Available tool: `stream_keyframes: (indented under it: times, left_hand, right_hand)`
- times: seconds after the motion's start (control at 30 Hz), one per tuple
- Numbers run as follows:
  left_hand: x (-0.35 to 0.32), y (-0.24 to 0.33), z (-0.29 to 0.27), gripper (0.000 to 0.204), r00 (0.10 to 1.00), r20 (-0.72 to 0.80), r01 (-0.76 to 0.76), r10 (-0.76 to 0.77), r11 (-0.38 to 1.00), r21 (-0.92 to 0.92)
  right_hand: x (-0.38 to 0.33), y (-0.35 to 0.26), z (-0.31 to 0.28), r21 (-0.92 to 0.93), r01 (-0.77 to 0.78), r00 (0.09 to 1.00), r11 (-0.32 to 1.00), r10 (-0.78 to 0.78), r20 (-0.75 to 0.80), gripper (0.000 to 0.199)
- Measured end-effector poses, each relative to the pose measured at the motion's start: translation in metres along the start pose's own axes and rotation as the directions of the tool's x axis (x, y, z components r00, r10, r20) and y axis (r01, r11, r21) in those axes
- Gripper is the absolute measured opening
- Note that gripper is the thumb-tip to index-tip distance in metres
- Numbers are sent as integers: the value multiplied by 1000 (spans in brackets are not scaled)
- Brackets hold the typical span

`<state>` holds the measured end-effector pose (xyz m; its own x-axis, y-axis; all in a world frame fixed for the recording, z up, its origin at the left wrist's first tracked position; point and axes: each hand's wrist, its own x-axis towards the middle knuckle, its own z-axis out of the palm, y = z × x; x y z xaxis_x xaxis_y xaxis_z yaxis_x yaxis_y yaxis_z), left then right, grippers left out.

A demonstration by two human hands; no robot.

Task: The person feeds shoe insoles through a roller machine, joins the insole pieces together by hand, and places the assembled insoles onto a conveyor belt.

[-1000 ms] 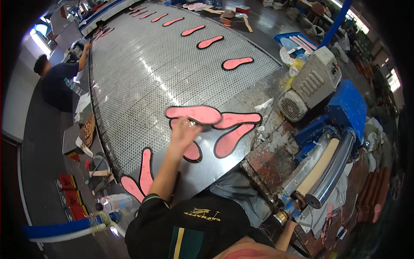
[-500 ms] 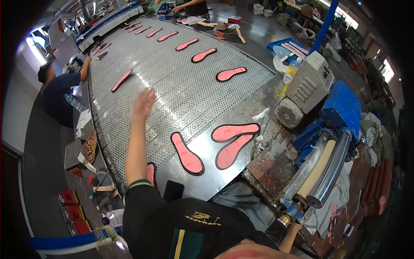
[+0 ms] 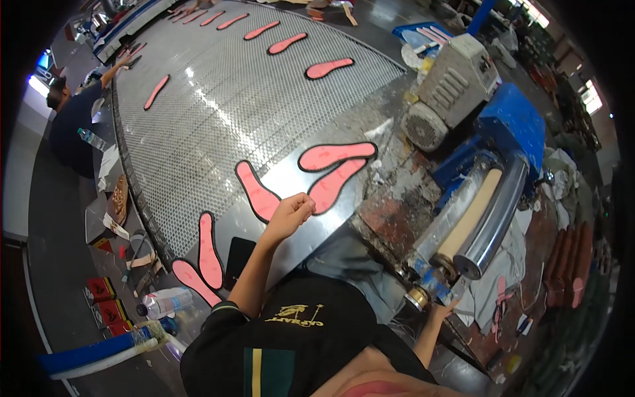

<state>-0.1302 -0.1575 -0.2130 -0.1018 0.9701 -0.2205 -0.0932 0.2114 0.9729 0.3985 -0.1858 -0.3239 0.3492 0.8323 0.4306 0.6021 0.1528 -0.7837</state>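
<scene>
My left hand (image 3: 292, 216) is closed in a loose curl, palm side down, between two pink shoe insoles with black rims. Its fingertips reach the edge of the right insole (image 3: 334, 187); whether they touch or pinch it is unclear. The other insole (image 3: 254, 188) lies partly behind the hand. One more insole (image 3: 337, 155) overlaps the right one. Near my left forearm lie a long insole (image 3: 209, 255) and another insole (image 3: 193, 276) partly under it, beside a black phone (image 3: 239, 257). My right hand (image 3: 442, 311), fingers stretched, rests by the brass-coloured end (image 3: 417, 299) of a roller machine.
A wire-mesh conveyor (image 3: 198, 126) stretches away, carrying a row of insoles (image 3: 329, 68). To the right stand a grey motor (image 3: 444, 86) and a blue roller machine (image 3: 512, 122). A person (image 3: 73, 126) works at the left edge. A bottle (image 3: 165, 301) and red boxes (image 3: 109, 308) sit lower left.
My left hand has drawn back from over the mesh to the near insoles and its fingers have curled. My right hand stays by the machine. The whole view has shifted, showing more at lower left.
</scene>
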Motion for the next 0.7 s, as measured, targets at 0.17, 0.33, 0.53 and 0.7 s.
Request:
stream_keyframes:
  times: [0.17, 0.33, 0.53, 0.7]
  left_hand:
    - [-8, -6, -7, 18, 912, -126, -222, 391, 727, 650]
    - [-23, -8, -32, 51, 786, -457, 147, 416, 593, 792]
    - [-37, -19, -3, 99, 846, -473, 420, 248, 238, 876]
    - [-24, -22, -29, 100, 834, -467, 396, 294, 269, 878]
  right_hand:
    - [-5, 13, -17, -164, 38, 999, 986, -33, 34, 26]
    - [-6, -29, -8, 23, -125, 992, 992, 125, -7, 22]
    - [7, -64, 4, 71, -168, 982, 983, 173, -72, 4]
    - [7, -56, 4, 143, -194, 975, 970, 207, -79, 7]
